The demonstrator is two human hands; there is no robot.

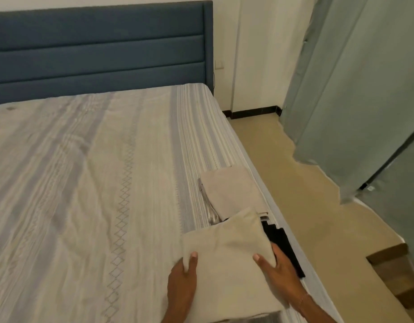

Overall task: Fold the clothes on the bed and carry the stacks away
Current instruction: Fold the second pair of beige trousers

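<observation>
A folded beige garment (227, 257) lies at the near right of the bed (85, 183). My left hand (181, 283) grips its left edge, thumb on top. My right hand (279, 273) holds its right edge, thumb on the cloth and fingers underneath. Beneath the beige piece a folded black garment (284, 247) pokes out toward the bed's edge. Just beyond, a second folded beige piece (231, 192) rests on a small stack, with grey folded layers showing at its left side.
The striped bedspread stretches bare to the left and back, up to a blue padded headboard (96, 50). Right of the bed runs a tan floor (306, 201), with grey-green curtains (355, 89) and a wooden step (392, 271) at the far right.
</observation>
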